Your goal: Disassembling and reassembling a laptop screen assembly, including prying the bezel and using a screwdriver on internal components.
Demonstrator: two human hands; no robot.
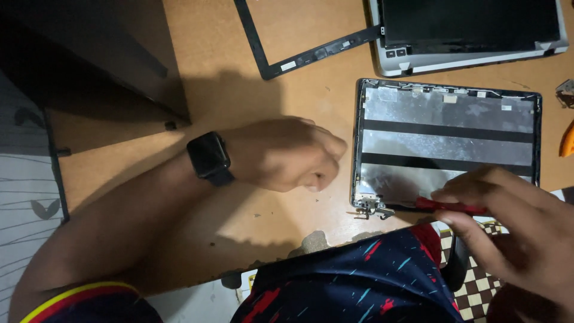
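Head view, single cam looking down.

Hidden/cut off: right hand [514,230] runs off the right and near edges, only fingers and part of the back show. It grips a red-handled screwdriver [449,206]; fingers are closed round the handle and cover most of it, tip is hard to make out, seems to sit near the hinge [372,206] at the near-left corner of the laptop lid shell [447,143]. Left hand [287,154] is curled into a loose fist just left of the shell; fingers closed, palm faces down, can't tell if anything is inside. Black smartwatch [209,158] on that wrist.

Shell lies inside-up, silver foil with two black strips across, centre-right of the bench [239,90]. Its near edge is partly blocked by the right hand. Far right: laptop base with dark panel [469,30], cropped by the top edge. Left of it, black screen bezel [299,54], also cropped at top. Orange object [568,140] at the right edge, mostly out of frame, can't identify.

Surface: tan wood bench, near edge chipped. Heavy hand shadows, dim light. Dark slab [89,54] far left, detail lost. Near: dark patterned shorts [353,281], checkered floor [478,293] below right, pale patterned fabric [24,197] at left.
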